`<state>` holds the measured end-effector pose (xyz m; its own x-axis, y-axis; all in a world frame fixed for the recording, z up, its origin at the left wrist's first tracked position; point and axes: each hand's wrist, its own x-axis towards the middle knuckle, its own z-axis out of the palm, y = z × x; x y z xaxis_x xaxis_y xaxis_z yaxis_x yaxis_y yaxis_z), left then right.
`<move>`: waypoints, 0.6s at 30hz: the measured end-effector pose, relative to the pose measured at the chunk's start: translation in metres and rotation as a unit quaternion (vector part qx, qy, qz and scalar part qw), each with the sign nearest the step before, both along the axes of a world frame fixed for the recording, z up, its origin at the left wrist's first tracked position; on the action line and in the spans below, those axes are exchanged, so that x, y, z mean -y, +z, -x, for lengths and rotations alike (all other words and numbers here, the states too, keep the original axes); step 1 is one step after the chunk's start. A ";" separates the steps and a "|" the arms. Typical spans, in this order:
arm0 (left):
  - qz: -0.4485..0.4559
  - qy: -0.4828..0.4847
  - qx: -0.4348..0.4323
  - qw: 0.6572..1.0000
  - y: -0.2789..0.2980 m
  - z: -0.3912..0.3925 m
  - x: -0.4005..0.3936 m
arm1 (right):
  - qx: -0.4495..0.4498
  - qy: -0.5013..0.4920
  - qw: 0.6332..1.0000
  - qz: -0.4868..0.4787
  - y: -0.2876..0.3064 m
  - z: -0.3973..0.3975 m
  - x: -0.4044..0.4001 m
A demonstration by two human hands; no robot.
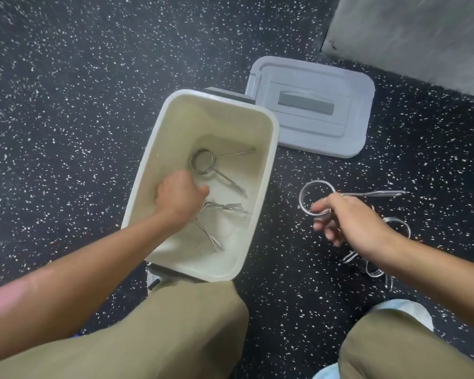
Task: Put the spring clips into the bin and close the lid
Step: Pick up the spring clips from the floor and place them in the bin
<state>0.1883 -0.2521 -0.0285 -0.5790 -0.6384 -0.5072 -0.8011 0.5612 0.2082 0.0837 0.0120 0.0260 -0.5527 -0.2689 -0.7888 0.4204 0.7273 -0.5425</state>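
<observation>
1. Head view, grip: a shiny steel wire spring clip with a round coil and two long straight legs (340,196) is held in the right hand (348,218), above the floor and to the right of the bin. The thumb and fingers are closed around the clip where coil and legs meet; the coil sticks out to the left of the hand and the legs point right.
2. Head view, other hand: the left hand (179,199) is lowered inside the cream rectangular plastic bin (268,170), curled into a loose fist. Whether anything is held in it cannot be told, since the fingers are turned away from the camera. A clip lies just beside and partly under it.
3. Head view, container: two loose steel spring clips are seen on the bin's bottom, one (216,166) beyond the left hand and another (216,225) to the hand's right.
4. Head view, remaining clips: a small heap of steel wire clips (378,258) lies on the black white-speckled floor (66,105), partly hidden under the right forearm.
5. Head view, lid: the pale grey rectangular lid with a darker grey handle (309,108) lies flat on the floor beyond the bin, off it, just beside its far corner.
</observation>
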 end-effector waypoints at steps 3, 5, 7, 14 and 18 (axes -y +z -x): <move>-0.009 0.010 0.000 1.000 -0.002 -0.002 0.001 | 0.005 0.010 1.000 0.007 0.003 -0.001 -0.002; -0.017 0.016 0.000 1.000 -0.001 -0.004 0.004 | 0.004 0.009 1.000 0.011 0.009 0.000 -0.003; -0.035 0.020 -0.005 0.999 0.001 -0.008 0.007 | -0.008 0.011 1.000 0.012 0.018 0.004 -0.003; -0.077 0.012 -0.033 0.996 0.016 -0.029 0.000 | -0.083 0.091 0.992 0.001 0.050 0.018 0.024; -0.114 -0.013 -0.043 0.992 0.039 -0.034 -0.003 | -0.126 0.168 0.978 -0.009 0.071 0.019 0.044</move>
<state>0.2223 -0.2496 0.0107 -0.6408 -0.4976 -0.5846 -0.7612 0.5113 0.3990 0.0645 -0.0324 0.0973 -0.6126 -0.4562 -0.6455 0.0111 0.8116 -0.5841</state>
